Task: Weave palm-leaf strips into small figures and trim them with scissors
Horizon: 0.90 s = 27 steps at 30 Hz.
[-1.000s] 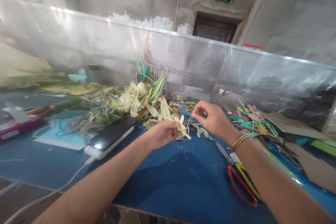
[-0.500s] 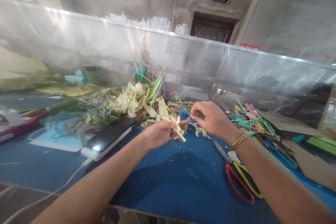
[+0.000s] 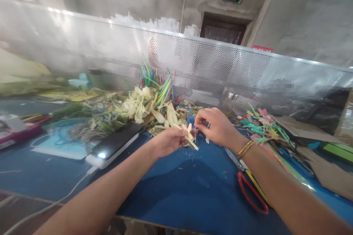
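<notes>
My left hand (image 3: 171, 141) is closed around a small bundle of pale husk strips (image 3: 191, 138), crossed over each other, with their ends poking out past the thumb. Right beside it, my right hand (image 3: 213, 123) has thumb and forefinger pinched together at the bundle's far side. What sits in that pinch is too small to make out. Behind both hands lies a blue tangle of fibre (image 3: 190, 115) among pale husks (image 3: 171, 114). Red-and-yellow-handled scissors (image 3: 249, 187) rest on the blue table (image 3: 193, 191), partly covered by my right forearm.
A black-and-white power bank (image 3: 116, 145) with a lit lamp and cable lies left. Beyond it are heaped dried husks (image 3: 139, 104) and coloured strips (image 3: 162, 88). Colourful cut pieces (image 3: 264, 125) and cardboard (image 3: 325, 169) lie right. A perforated metal panel (image 3: 171, 58) runs behind.
My right hand has moved left and slightly down, close against the fingers of my left hand. The husk bundle has shifted slightly right. My right forearm now covers more of the scissors.
</notes>
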Each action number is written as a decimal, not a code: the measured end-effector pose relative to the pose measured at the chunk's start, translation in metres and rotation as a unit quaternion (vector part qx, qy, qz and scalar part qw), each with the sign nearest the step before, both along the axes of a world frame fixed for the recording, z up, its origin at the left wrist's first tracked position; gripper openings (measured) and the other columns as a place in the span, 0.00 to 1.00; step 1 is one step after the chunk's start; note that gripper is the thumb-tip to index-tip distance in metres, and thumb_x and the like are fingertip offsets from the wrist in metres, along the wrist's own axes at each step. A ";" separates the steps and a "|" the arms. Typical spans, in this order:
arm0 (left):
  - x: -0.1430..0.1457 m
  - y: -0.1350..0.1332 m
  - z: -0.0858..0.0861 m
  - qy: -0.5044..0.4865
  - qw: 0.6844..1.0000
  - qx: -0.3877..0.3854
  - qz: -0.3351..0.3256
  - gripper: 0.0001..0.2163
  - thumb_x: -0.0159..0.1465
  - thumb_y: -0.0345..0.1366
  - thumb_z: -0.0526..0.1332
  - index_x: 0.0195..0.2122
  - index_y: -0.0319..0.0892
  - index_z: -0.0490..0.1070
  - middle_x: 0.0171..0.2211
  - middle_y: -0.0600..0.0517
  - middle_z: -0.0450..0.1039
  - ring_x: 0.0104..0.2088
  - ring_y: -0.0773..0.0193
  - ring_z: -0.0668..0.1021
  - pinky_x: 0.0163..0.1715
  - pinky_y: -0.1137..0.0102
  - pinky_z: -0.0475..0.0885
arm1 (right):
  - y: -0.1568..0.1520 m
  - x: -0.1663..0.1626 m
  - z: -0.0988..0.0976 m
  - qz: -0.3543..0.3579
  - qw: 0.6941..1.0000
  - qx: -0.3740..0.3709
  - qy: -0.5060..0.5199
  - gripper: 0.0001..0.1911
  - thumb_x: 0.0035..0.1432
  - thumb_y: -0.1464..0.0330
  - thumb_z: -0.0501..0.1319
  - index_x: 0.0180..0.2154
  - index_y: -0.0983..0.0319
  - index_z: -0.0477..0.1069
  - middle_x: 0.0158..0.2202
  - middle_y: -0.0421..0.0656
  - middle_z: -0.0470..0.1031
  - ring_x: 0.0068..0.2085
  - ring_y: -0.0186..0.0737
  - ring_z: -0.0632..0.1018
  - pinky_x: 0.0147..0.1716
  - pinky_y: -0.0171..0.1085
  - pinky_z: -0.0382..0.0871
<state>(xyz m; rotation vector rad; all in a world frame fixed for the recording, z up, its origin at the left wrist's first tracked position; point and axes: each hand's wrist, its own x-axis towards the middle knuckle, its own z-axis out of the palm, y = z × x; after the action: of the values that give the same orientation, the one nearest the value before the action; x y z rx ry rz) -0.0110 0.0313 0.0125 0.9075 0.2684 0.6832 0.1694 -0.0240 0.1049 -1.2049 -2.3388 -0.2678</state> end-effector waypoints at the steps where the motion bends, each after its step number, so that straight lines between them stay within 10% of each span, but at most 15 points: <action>1: 0.000 0.000 0.000 0.001 1.000 -0.005 0.006 0.09 0.53 0.30 0.66 0.36 0.38 0.75 0.35 0.48 0.78 0.39 0.63 0.77 0.43 0.69 0.67 | 0.000 -0.001 0.000 0.001 1.000 0.002 0.003 0.05 0.55 0.73 0.59 0.29 0.59 0.65 0.28 0.37 0.72 0.33 0.36 0.70 0.37 0.37 0.56; 16: 0.003 0.004 0.004 0.059 0.984 -0.056 0.161 0.08 0.47 0.30 0.70 0.26 0.39 0.71 0.22 0.58 0.69 0.22 0.74 0.70 0.26 0.75 0.66 | -0.010 0.013 -0.007 -0.019 0.992 0.039 -0.115 0.08 0.63 0.66 0.56 0.34 0.58 0.72 0.31 0.39 0.76 0.37 0.38 0.72 0.39 0.39 0.54; 27: 0.005 -0.003 0.005 0.197 0.959 0.123 0.166 0.08 0.43 0.34 0.70 0.17 0.39 0.72 0.18 0.56 0.66 0.21 0.71 0.66 0.24 0.72 0.59 | 0.003 -0.013 0.001 0.053 0.989 -0.008 -0.141 0.07 0.61 0.68 0.58 0.32 0.58 0.73 0.33 0.40 0.74 0.36 0.37 0.72 0.38 0.39 0.55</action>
<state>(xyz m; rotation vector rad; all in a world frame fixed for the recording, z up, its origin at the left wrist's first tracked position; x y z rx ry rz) -0.0064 0.0284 0.0174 1.2523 0.7145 0.8536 0.1561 -0.0212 0.1055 -1.1066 -2.6417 -0.4070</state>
